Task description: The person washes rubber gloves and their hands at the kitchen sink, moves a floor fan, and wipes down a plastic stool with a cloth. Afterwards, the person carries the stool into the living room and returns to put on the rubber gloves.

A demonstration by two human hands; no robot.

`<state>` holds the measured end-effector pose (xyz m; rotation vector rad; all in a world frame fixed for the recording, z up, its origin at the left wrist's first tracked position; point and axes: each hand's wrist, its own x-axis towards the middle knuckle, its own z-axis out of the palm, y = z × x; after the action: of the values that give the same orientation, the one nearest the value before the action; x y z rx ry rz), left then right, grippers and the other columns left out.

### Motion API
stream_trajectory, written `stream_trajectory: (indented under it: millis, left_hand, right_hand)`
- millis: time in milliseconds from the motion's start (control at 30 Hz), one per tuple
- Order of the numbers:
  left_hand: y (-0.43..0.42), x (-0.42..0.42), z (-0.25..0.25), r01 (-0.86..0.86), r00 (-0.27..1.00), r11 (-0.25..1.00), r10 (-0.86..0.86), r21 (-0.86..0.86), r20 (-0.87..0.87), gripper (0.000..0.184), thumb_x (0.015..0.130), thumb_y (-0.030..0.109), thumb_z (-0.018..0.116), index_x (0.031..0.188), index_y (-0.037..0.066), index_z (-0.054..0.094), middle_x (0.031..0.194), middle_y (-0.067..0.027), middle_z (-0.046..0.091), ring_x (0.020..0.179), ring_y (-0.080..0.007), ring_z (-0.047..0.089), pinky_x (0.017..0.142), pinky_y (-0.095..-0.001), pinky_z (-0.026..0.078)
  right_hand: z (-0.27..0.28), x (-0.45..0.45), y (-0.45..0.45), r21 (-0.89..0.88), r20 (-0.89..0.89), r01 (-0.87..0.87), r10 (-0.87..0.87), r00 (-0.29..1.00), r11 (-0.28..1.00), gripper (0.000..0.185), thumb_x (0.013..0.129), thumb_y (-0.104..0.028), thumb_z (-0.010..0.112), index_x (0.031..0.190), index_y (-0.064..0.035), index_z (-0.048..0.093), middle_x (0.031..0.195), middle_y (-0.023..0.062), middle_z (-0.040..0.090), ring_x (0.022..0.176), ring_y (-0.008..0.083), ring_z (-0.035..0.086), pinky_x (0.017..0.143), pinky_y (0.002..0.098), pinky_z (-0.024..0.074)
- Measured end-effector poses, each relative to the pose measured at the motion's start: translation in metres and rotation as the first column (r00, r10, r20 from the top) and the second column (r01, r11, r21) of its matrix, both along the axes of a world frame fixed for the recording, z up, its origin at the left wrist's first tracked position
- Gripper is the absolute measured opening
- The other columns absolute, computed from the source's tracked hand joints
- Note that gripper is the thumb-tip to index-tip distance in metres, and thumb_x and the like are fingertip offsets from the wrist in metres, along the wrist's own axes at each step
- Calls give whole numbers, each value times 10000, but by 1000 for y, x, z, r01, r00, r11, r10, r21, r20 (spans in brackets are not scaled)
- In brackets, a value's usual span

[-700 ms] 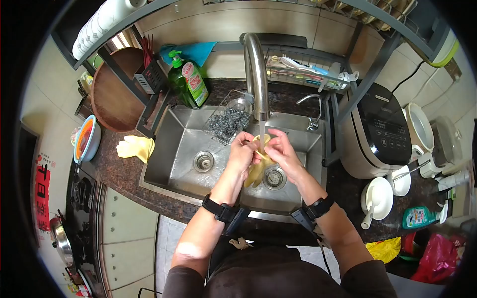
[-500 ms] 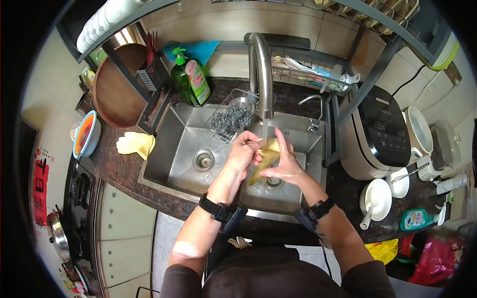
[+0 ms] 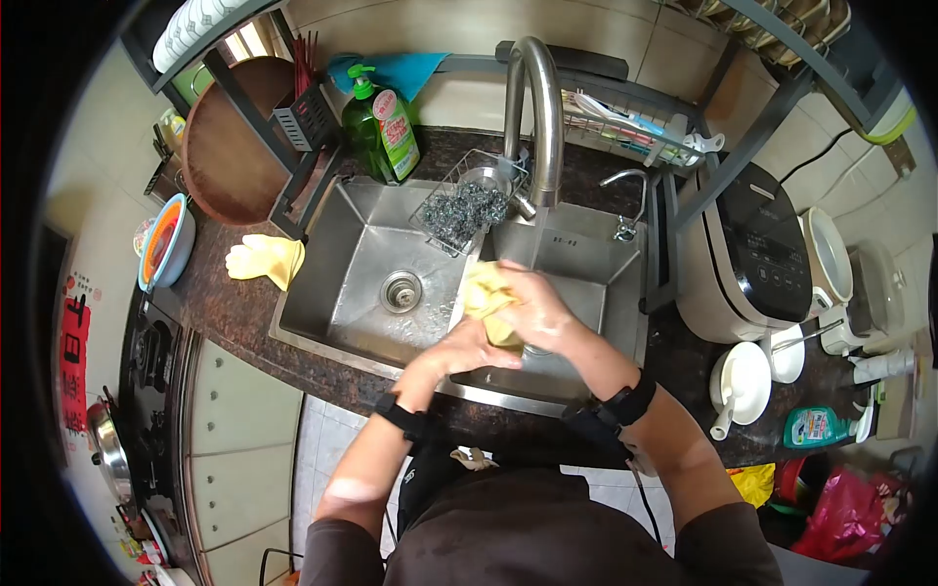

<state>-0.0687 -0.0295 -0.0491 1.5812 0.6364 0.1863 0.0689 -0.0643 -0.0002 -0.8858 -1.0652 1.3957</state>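
Note:
A yellow rubber glove (image 3: 486,291), bunched up, is held between my two hands above the divider of the double sink (image 3: 363,262). My right hand (image 3: 535,311) is closed over its right side, slightly blurred. From below and to the left, my left hand (image 3: 471,346) closes on the lower part; some of its fingers are hidden. Behind my hands rises the tall curved tap (image 3: 547,127). A second yellow rubber glove (image 3: 264,260) lies on the counter left of the sink.
A wire basket with steel wool (image 3: 463,215) sits by the tap. The green soap bottle (image 3: 381,132) stands behind the left basin. On the right are a rice cooker (image 3: 747,254), white bowls (image 3: 745,376) and a spray bottle (image 3: 819,427). A rack post (image 3: 662,249) stands beside the sink.
The glove, hanging stretched under the tap before, is now bunched between my hands, nearer and further left. My left hand has dropped below it; my right hand has closed over it.

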Motion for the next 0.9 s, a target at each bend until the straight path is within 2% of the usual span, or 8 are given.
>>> stream_trajectory:
  millis: [33,67,100,167,333,567,733,900]
  left_hand:
    - [-7,1,10,-49,995,998,53,44,-90,723,659,219,740,1250,24,374,1236,-135,438,1151,-217,395,981,-322,296]
    - [-7,4,9,-49,995,998,52,42,-85,723,659,219,740,1250,24,374,1236,-135,438,1151,-217,395,981,-322,296]
    - [-5,7,7,-302,953,951,302,-70,0,578,717,213,669,1202,21,421,1175,-119,482,1094,-202,439,924,-316,347]
    - [-6,10,15,-577,765,766,628,-284,142,336,827,180,484,1123,22,477,1064,-76,540,956,-151,518,774,-287,442]
    - [27,-16,50,-574,561,628,769,-525,306,324,863,209,501,1130,30,459,1024,-78,551,888,-161,561,760,-296,484]
    - [86,-66,94,-555,354,577,816,-599,458,337,874,280,483,1072,7,502,1036,-131,576,931,-250,577,820,-399,479]
    - [124,-103,129,-517,300,628,769,-582,564,407,869,368,443,1090,32,506,1094,-126,559,985,-255,553,878,-412,440]
    - [163,-136,150,-668,152,509,807,-543,570,408,874,365,413,1095,32,500,1110,-132,549,1004,-278,540,877,-442,433]
  right_hand:
    - [15,-6,2,0,6,1,-1,1000,1000,301,688,-20,553,988,-18,536,959,118,539,910,254,540,804,336,423]
    - [31,-10,6,178,423,-46,-34,906,983,318,680,-42,576,994,-22,529,967,120,538,929,254,533,819,342,418]
    - [43,-13,10,312,748,-163,-136,649,936,339,673,-65,599,1000,-27,522,975,121,537,949,254,526,835,349,412]
    - [59,-19,18,352,713,-132,-174,679,927,427,657,-76,622,1063,-44,493,1019,126,524,991,265,502,872,360,392]
    - [77,-18,10,456,647,-24,-313,695,890,805,620,-112,692,1309,-110,275,1260,160,377,1172,333,346,1004,393,274]
    - [20,-2,-18,220,560,17,-140,817,975,695,699,-118,647,1299,-79,299,1266,162,384,1175,282,376,996,371,283]
    - [-31,5,-36,29,677,74,-74,732,997,448,730,-108,597,1161,-87,475,1152,124,486,1088,258,443,908,342,359]
    - [-69,8,-49,-72,675,94,-21,737,993,367,754,-95,587,1113,-98,510,1097,103,498,1025,231,472,803,321,415]
